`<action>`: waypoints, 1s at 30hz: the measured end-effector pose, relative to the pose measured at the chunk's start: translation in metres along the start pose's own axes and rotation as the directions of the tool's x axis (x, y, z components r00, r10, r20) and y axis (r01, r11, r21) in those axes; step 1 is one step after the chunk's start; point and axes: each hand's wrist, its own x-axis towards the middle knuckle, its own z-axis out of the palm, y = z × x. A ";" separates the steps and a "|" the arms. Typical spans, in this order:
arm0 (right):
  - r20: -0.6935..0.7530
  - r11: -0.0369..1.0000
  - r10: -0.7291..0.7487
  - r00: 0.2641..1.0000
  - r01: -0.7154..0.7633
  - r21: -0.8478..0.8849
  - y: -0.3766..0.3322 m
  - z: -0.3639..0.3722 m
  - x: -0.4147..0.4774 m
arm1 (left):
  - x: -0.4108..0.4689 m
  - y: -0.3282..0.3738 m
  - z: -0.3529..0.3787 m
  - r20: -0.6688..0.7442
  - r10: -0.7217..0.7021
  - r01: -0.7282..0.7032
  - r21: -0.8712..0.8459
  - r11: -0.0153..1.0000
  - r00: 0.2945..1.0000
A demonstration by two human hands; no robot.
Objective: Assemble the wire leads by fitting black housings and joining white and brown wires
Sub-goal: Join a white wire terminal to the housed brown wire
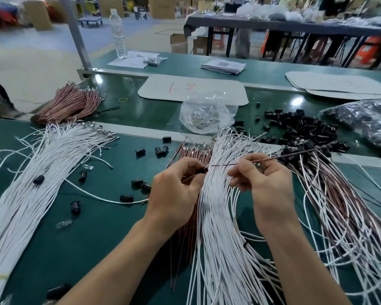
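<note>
While left hand [174, 190] pinches black housing [201, 170], right hand [264, 183] pinches brown wire [240, 163]; insertion step; next needs terminal aligned.

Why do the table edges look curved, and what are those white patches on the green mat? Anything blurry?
Head view: the wide-angle lens bows the bench edge; lights glare off the green mat; the far boxes are smeared and soft; the left hand pinching a black housing and the right hand pinching a brown wire look sharp.
</note>
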 end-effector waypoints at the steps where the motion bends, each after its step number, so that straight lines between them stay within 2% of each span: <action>1: 0.008 1.000 -0.002 1.000 0.002 -0.020 0.001 0.000 0.001 | 0.000 0.001 0.000 0.010 0.021 -0.021 0.008 1.000 1.000; 9: 0.054 0.983 -0.028 0.998 0.037 -0.177 0.012 0.002 0.002 | -0.002 0.001 0.000 0.004 0.091 -0.091 0.045 0.995 0.996; 16: 0.049 0.969 -0.039 0.998 0.050 -0.244 0.012 0.000 0.004 | -0.002 -0.004 0.001 -0.031 0.184 -0.179 0.132 0.975 0.982; 19: 0.017 0.944 -0.082 0.996 0.084 -0.320 0.013 0.002 0.001 | -0.002 -0.004 0.001 -0.046 0.244 -0.231 0.195 0.953 0.969; 24: -0.045 0.897 -0.180 0.983 0.145 -0.417 0.014 0.003 -0.002 | -0.001 -0.003 0.000 -0.069 0.240 -0.222 0.204 0.953 0.968; 28: -0.004 0.948 -0.087 0.996 0.082 -0.308 0.017 0.007 -0.001 | -0.003 -0.001 0.000 -0.040 0.235 -0.223 0.191 0.956 0.971; 30: 0.036 0.945 -0.038 0.999 0.048 -0.324 0.020 0.010 -0.002 | -0.004 0.000 0.001 -0.039 0.234 -0.223 0.188 0.956 0.971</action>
